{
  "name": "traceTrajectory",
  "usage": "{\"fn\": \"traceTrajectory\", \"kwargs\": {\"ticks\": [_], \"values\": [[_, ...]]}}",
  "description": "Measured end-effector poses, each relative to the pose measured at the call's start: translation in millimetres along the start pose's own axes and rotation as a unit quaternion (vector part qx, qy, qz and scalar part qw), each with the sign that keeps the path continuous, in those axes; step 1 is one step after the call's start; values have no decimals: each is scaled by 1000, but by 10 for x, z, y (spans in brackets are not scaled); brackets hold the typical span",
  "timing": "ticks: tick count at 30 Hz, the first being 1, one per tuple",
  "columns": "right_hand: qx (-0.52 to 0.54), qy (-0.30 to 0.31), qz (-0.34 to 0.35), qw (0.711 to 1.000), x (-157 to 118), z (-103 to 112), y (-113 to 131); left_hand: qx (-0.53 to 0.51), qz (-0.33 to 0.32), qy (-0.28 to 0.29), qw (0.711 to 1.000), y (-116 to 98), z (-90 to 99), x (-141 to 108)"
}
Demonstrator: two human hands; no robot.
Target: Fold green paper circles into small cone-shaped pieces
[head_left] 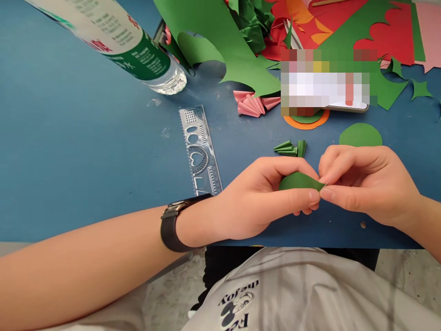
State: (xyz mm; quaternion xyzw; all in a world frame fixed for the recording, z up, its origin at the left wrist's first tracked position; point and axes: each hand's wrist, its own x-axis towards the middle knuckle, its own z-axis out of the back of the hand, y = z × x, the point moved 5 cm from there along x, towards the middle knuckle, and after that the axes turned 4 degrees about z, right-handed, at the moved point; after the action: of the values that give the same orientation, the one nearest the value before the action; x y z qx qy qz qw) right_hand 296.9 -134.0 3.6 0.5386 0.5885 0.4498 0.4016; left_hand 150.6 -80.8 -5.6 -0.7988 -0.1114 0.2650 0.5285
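A small piece of green paper (300,181) is held between both hands above the blue table, bent into a curve. My left hand (272,193), with a black watch on its wrist, wraps round the paper's left part, thumb in front. My right hand (365,184) pinches the paper's pointed right end between thumb and index finger. Just beyond my left hand lie several small rolled green cones (291,148). A green paper disc (360,134) lies behind my right hand.
A clear ruler (201,151) lies left of the cones, with a water bottle (148,59) farther back. Pink paper cones (253,105), a phone (347,109), scissors (293,36) and green paper scraps (220,41) are at the back. The table's edge (310,246) runs close to my body.
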Motion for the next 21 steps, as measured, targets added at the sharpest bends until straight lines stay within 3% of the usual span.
{"fn": "traceTrajectory", "kwargs": {"ticks": [3,7,9,12,14,17,21], "values": [[2,-20,-7,1000,4,-4,-18,146,-106,-36,983,-67,29,-42],[-20,-81,8,997,-4,5,-33,311,-306,-73,897,-147,26,-93],[-39,-119,19,992,-30,5,-41,334,-346,-89,872,-151,24,-85],[-79,-157,35,984,-87,-1,-39,360,-337,-123,861,-158,11,-65],[-101,-155,57,981,-105,4,-12,356,-308,-143,871,-168,3,-64],[-123,-77,119,982,-64,19,68,274,-246,-143,919,-164,19,-59],[-117,24,151,981,41,103,121,76,-108,-75,988,-67,46,4]]}}
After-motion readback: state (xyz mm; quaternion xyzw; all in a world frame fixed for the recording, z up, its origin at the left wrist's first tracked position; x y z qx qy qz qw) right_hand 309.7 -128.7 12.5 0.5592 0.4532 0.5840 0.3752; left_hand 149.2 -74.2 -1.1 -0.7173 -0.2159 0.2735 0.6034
